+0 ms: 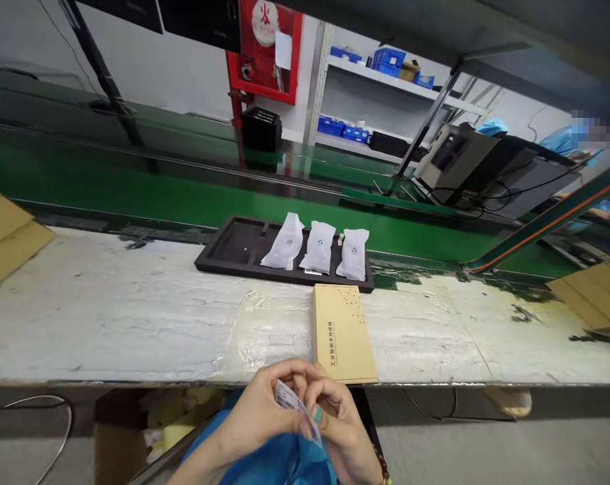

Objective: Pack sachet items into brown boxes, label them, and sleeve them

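Just off the bench's front edge, a small white printed label [294, 405] is bent between my two hands. My left hand [259, 404] is closed, with its thumb and fingers pinching the label. Against the label's right side, my right hand [342, 423] is pinched shut, its fingertips partly hidden. Right beyond my hands lies a closed tan cardboard box [348, 343] with dark printing on its lid. Behind the box is a black foam tray [228, 252]. Three white packets, a left one [285, 248], a middle one [319, 249] and a right one [354, 252], rest in it.
The white-covered bench [147, 310] runs across the view. Cardboard stands at its left end [6, 236] and right end [598, 293]. Beyond is a green conveyor belt [183, 195] with a black stack [261, 128]. An open carton [117, 431] sits below the bench.
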`<state>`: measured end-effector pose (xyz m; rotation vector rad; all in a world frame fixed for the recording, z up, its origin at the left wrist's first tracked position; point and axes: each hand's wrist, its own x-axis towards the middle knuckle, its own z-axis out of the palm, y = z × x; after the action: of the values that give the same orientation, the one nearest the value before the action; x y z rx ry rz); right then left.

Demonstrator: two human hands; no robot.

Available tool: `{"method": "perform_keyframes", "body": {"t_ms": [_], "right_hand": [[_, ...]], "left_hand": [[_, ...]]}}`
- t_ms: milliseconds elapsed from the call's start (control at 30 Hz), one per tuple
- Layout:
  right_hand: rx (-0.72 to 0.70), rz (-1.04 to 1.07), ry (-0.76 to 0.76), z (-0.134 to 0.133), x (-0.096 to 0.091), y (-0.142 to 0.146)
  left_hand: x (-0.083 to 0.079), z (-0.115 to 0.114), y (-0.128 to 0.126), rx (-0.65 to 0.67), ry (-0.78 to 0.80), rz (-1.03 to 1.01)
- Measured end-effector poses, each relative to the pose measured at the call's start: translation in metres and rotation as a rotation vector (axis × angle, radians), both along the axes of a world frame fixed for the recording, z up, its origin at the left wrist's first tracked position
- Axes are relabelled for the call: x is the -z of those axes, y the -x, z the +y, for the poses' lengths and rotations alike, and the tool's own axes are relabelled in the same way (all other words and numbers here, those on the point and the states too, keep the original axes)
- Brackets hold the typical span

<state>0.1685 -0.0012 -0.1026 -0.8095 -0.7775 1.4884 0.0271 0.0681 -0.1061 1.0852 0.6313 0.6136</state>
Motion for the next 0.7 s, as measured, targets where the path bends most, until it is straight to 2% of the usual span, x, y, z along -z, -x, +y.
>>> {"method": "perform_keyframes", "body": {"t_ms": [133, 267, 367, 467, 600, 700], "right_hand": [[0.055, -0.207, -0.114, -0.004, -0.004, -0.014], [0.099, -0.371, -0.167, -0.01, 0.002, -0.029], [0.119, -0.422, -0.165, -0.011, 0.007, -0.029], [0.101, -0.31, -0.114, -0.008, 0.007, -0.021], [-0.049, 0.009, 0.04, -0.004, 0.001, -0.006], [-0.078, 0.082, 0.08, -0.004, -0.001, 0.002]], "left_hand": [[-0.005, -0.002, 0.004, -0.018, -0.078, 0.073], [-0.003, 0.0, 0.007, -0.023, -0.033, 0.102], [0.0, 0.0, 0.007, -0.019, -0.025, 0.103], [0.001, -0.002, 0.005, -0.017, -0.032, 0.073], [0.001, -0.003, 0.005, -0.019, -0.07, 0.049], [0.0, -0.002, 0.007, -0.022, -0.131, 0.093]]}}
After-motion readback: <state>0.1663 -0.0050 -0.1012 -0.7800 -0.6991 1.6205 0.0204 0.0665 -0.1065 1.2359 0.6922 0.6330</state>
